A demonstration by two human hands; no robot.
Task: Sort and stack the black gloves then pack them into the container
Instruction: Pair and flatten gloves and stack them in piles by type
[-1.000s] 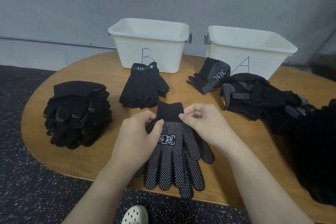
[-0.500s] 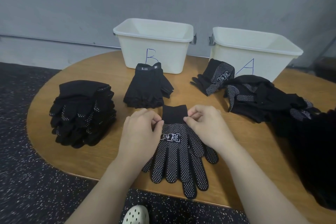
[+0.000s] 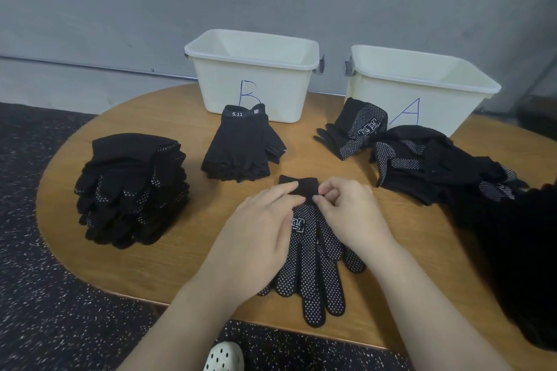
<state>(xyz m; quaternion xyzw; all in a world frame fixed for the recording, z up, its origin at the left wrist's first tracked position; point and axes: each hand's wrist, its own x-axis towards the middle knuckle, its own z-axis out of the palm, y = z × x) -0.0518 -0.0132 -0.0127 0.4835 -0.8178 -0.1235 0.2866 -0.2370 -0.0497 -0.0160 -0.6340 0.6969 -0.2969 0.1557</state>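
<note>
A black glove with white dots point(image 3: 313, 268) lies flat near the table's front edge, fingers toward me. My left hand point(image 3: 256, 238) rests on its left side with straight fingers reaching onto the plain cuff point(image 3: 298, 187). My right hand point(image 3: 346, 214) pinches the cuff's right part between thumb and curled fingers. A tall stack of dotted gloves point(image 3: 132, 190) stands at the left. A pile of fingerless "5.11" gloves point(image 3: 241, 147) lies before bin B point(image 3: 253, 75). A small dotted stack point(image 3: 352, 129) lies before bin A point(image 3: 422, 90).
A loose heap of unsorted black gloves point(image 3: 434, 166) spreads at the right and runs into a dark mass at the frame's right edge. The round wooden table point(image 3: 168, 268) stands against a grey wall. A white perforated shoe point(image 3: 223, 357) shows below the table edge.
Both hands have moved closer together over the cuff. My left hand's fingers have straightened and slid right across the glove. The view has shifted slightly.
</note>
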